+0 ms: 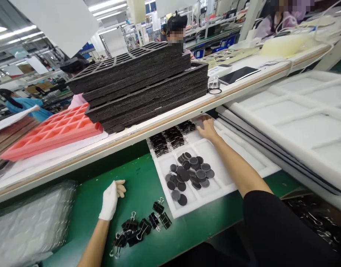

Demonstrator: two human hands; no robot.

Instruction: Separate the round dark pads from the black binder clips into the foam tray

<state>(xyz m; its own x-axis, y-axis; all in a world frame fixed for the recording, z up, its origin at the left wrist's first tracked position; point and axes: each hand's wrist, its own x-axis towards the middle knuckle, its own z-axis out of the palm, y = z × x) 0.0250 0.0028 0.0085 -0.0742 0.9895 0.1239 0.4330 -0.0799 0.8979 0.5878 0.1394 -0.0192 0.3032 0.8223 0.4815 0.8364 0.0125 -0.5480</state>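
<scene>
My left hand (112, 198), in a white glove with bare fingertips, hovers over the green tabletop with its fingers loosely bent and nothing in them. Near it lie several black binder clips (144, 226) with silver handles. My bare right hand (207, 128) reaches to the far end of a white foam tray (206, 198), just under the shelf edge. Its thumb and fingers are apart, and no held item shows; the fingertips are partly hard to see. Round dark discs (192, 171) fill the tray's near compartment. Rows of black binder clips (167, 141) occupy its far compartments.
Stacked black foam trays (142, 89) and a red foam tray (53, 129) rest on the raised shelf (126, 139). Clear plastic trays (31, 222) are at left; white foam trays (306, 107) jut in from the right. More binder clips (312, 218) lie lower right. People sit beyond.
</scene>
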